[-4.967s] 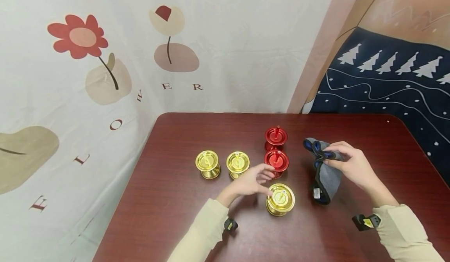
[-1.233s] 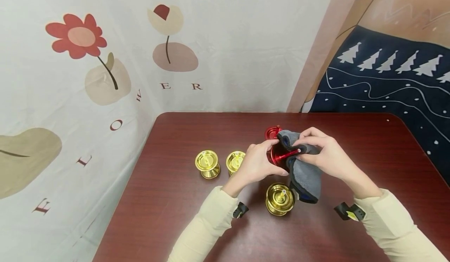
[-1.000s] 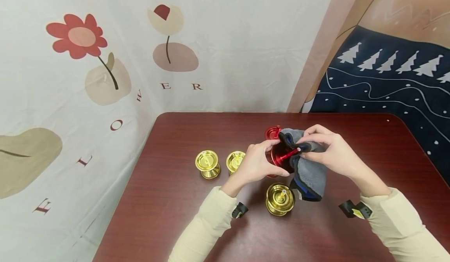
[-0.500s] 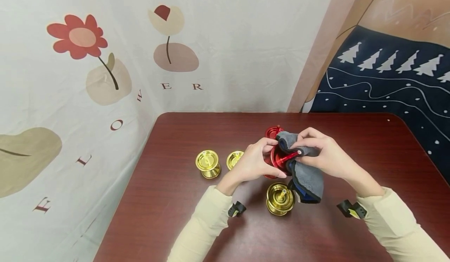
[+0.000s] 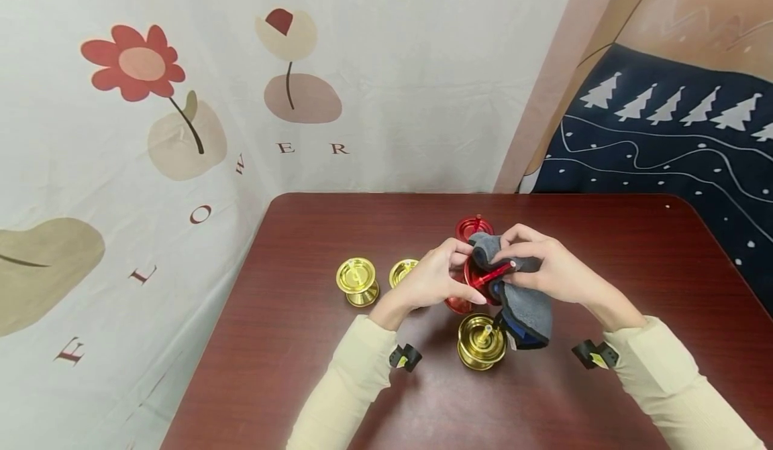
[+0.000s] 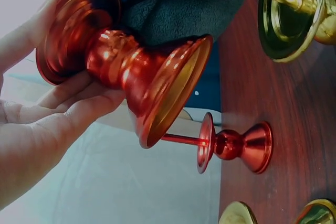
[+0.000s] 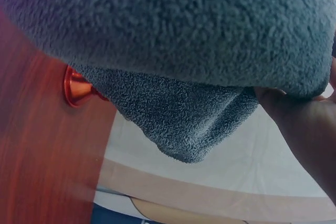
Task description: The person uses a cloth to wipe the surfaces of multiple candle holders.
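A red metal candle holder (image 6: 152,85) is gripped in my left hand (image 5: 430,281), clear of the table and tipped over. The left wrist view shows its hollow base, with the thumb and fingers round the dish end. In the head view its red spike (image 5: 496,273) points up to the right. My right hand (image 5: 558,272) pinches a grey cloth (image 5: 528,310) with a black edge and blue underside against the holder's dish. That cloth (image 7: 173,35) fills much of the right wrist view, hiding the fingertips.
Another red candle holder (image 5: 474,227) stands upright just behind the hands. A gold one (image 5: 481,344) is close in front of them. Two more gold holders stand left, one (image 5: 356,277) in full view, the other (image 5: 401,273) partly behind my left hand. The brown table (image 5: 290,383) meets printed curtains.
Since five seconds ago my left hand has picked up and tilted the nearer red candle holder, and my right hand has brought the cloth left onto it. Lately the cloth shifts slightly over the dish.
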